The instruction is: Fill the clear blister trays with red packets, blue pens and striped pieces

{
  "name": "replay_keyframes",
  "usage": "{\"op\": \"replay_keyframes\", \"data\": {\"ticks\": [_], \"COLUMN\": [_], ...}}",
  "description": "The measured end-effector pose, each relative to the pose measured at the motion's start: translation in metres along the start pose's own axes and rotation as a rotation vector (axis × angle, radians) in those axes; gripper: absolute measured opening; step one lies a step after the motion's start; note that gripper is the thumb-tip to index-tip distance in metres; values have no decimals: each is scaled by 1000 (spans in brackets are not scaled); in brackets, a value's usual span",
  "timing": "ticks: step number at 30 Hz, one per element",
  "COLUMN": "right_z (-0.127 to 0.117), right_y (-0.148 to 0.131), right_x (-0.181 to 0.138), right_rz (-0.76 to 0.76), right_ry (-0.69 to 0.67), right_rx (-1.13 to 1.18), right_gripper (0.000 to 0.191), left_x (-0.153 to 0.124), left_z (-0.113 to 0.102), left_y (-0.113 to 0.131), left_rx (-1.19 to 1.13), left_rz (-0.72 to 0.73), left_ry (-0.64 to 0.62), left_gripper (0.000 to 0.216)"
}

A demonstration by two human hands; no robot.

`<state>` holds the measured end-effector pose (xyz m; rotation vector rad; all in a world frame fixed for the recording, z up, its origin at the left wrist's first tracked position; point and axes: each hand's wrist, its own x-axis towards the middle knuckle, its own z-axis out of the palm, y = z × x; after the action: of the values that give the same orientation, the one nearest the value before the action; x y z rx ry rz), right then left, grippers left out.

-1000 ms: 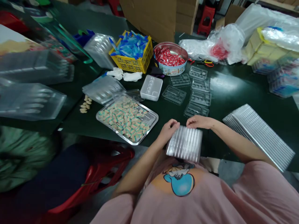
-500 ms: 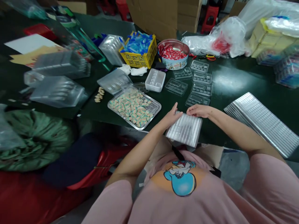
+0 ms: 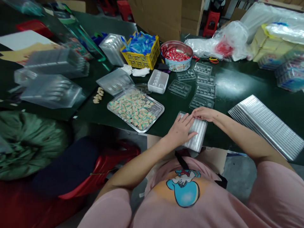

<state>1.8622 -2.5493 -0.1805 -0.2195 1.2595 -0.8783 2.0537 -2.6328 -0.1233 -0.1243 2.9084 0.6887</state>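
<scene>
At the table's near edge lies a stack of clear ridged plastic trays (image 3: 199, 134). My left hand (image 3: 181, 129) rests flat across its left part, fingers stretched out and thumb spread. Over the far edge of that stack, my right hand (image 3: 203, 114) has its fingers pinched together on the plastic, close to the left fingertips. Just beyond my right hand lie several small clear compartment trays (image 3: 201, 102). Left of my hands, a metal tray (image 3: 152, 125) carries many small pale pieces with green stripes.
A long fanned stack of clear trays (image 3: 268, 126) lies at the right. Farther back stand a yellow basket (image 3: 140, 60) of blue items and a round tin (image 3: 179, 65) of red pieces. Orange-handled scissors (image 3: 213, 60) lie near plastic bags. More clear packaging (image 3: 52, 90) is at the left.
My left hand has moved from the stack's left edge onto its top, fingers now spread flat. My right hand stays at the far edge, shifted slightly right. The view has turned slightly.
</scene>
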Motion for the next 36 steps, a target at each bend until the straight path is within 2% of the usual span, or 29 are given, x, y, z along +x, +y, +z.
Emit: {"op": "replay_keyframes", "data": {"ticks": [3, 8, 11, 15, 17, 21, 23, 25, 27, 29, 31, 36], "right_z": [-11, -26, -16, 3, 7, 5, 6, 11, 17, 24, 28, 20], "right_y": [-6, -35, -55, -73, -79, -81, -73, -59, -40, -24, -14, -14], "right_x": [-1, 23, 60, 117, 138, 152, 147, 139, 129, 122, 120, 124], "right_rz": [-17, -217, -292, -189, -165, -236, -350, -511, -624, -619, -580, -534], "right_ry": [97, 211, 303, 365, 400, 499, 542, 529, 431, 299, 221, 234], "right_rx": [48, -56, -262, -610, -713, -796, -870, -1009, -1189, -1342, -1445, -1517], "right_gripper": [16, 17, 17, 15, 15, 19, 27, 36, 48, 59, 64, 58], "left_x": [-5, -18, -25, -31, -32, -33, -32, -31, -30, -30, -31, -31], "left_z": [-2, -8, -11, -13, -12, -10, -9, -9, -10, -11, -11, -12], "left_y": [-3, -6, -8, -9, -9, -10, -10, -10, -10, -10, -10, -10], "left_rx": [-10, -4, 1, 19, 24, 18, 11, 0, -10, -17, -21, -26], "left_rz": [16, 21, 26, 7, -1, -10, -15, -21, -26, -30, -32, -40], "left_ry": [32, 66, 66, 62, 61, 55, 44, 31, 21, 22, 28, 24], "left_gripper": [60, 57, 58, 57, 57, 59, 59, 59, 59, 58, 58, 57]}}
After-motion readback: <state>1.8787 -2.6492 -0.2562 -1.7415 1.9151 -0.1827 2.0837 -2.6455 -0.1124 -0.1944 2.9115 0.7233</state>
